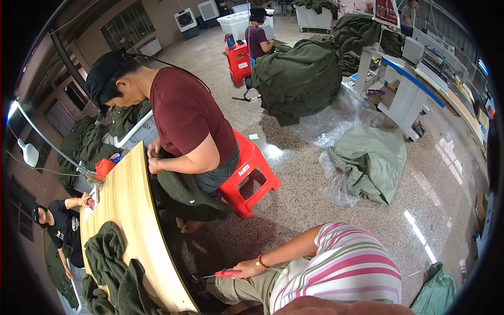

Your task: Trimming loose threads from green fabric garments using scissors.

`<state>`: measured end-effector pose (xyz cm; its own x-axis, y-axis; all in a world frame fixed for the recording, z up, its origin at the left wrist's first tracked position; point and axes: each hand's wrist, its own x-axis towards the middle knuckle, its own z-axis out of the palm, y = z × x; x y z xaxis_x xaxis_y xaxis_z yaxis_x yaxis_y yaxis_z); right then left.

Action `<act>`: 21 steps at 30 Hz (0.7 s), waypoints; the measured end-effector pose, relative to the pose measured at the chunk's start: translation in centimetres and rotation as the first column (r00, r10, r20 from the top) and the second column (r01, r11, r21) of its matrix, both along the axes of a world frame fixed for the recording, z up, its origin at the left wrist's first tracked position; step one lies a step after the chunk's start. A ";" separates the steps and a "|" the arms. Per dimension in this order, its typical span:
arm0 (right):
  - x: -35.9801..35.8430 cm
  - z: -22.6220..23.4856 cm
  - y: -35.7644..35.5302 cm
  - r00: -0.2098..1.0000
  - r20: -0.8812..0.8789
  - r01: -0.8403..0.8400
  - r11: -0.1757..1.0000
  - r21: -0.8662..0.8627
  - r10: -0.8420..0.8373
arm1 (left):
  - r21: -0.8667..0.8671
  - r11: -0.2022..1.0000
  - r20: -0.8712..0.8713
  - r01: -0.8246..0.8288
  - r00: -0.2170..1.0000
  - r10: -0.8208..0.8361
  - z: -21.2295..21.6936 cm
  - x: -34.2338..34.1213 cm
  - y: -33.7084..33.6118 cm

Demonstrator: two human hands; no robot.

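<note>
My right arm comes in from the bottom right, out of a striped sleeve, with a beaded bracelet at the wrist. My right hand (249, 269) rests on my khaki-trousered leg, its fingers closed around a red-handled tool (227, 273) with a thin metal end pointing left. I cannot make out the tool's exact kind. The light wooden tabletop (160, 252) has its edge close to the tool's end. Dark green knitted pieces (113, 249) lie bunched on it. My left hand is out of sight.
A person in maroon (191, 115) on a red stool (254, 170) handles a dark green piece (184, 191). A person in black (63, 226) sits beyond the table. Dark green fabric (296, 79) and a plastic-wrapped bundle (370, 157) stand on the floor. A lamp (29, 152) arches leftward.
</note>
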<state>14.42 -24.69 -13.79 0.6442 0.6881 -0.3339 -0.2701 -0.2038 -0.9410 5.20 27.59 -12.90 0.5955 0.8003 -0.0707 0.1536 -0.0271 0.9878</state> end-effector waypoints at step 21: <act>0.3 -0.2 0.0 0.996 0.052 -0.074 0.996 -0.043 0.076 | -0.129 0.991 0.028 -0.021 0.999 0.025 2.4 2.5 -4.2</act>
